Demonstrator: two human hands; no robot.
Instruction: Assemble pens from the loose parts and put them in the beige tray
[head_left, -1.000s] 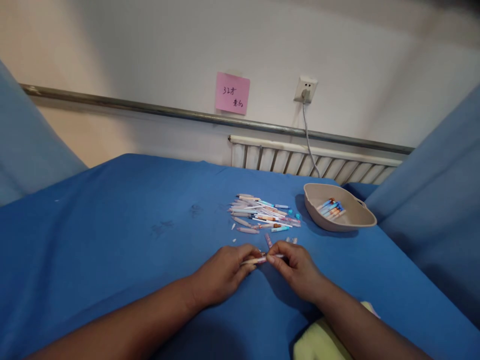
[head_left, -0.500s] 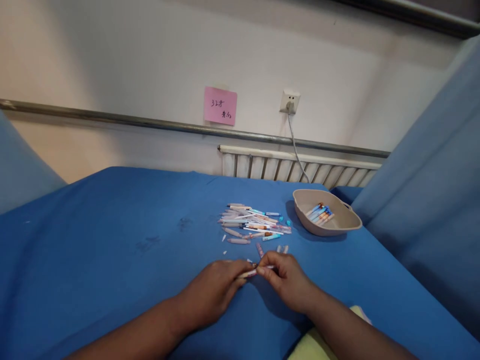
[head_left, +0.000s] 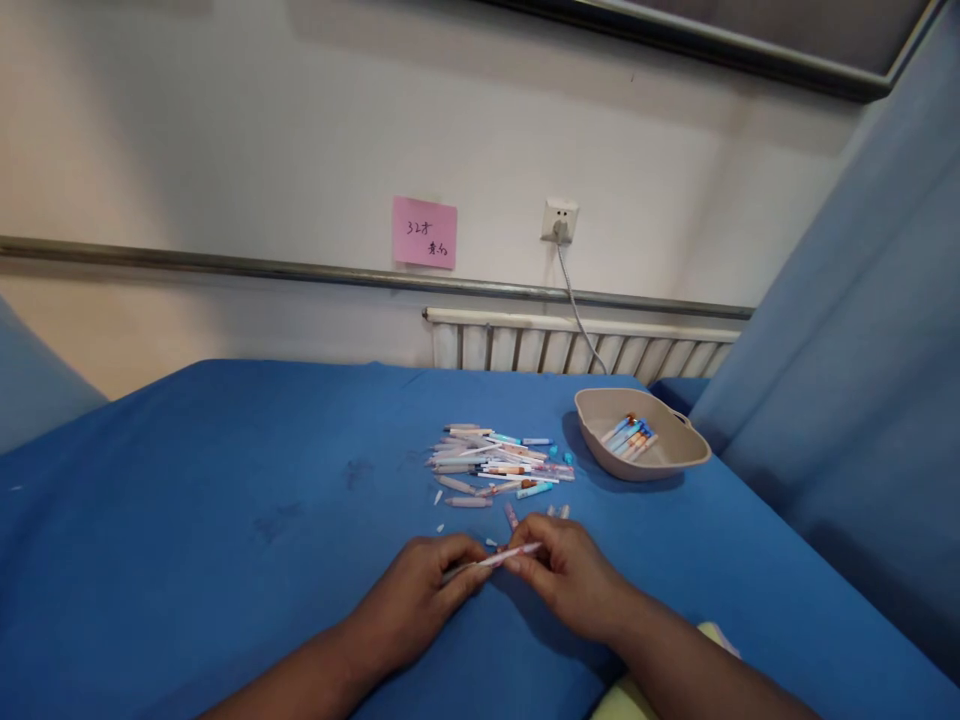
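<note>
A slim white and pink pen (head_left: pixel 510 556) is held at a slant between my two hands over the blue cover. My left hand (head_left: pixel 420 598) pinches its left end, and the fingers hide part of it. Around the right part, the thumb and fingers of my right hand (head_left: pixel 568 578) are closed. Just beyond the hands lie a pink pen piece (head_left: pixel 511 515), a small white tip (head_left: pixel 491 542) and a pair of short clear pieces (head_left: pixel 559 511). Farther back is a pile of pen parts (head_left: pixel 495 465), with barrels, white refills and coloured caps mixed together.
A beige basin (head_left: pixel 679 455) with several pens in it stands right of the pile. The blue cover (head_left: pixel 225 500) spreads over the bed. A yellow cloth (head_left: pixel 626 700) lies under my right forearm. Behind are a radiator (head_left: pixel 517 345), a rail and a plugged-in cable; curtains hang at both sides.
The pen between my hands has tilted, its right end now higher and more of it showing. My left fingers have drawn into a pinch. The whole view has shifted slightly.
</note>
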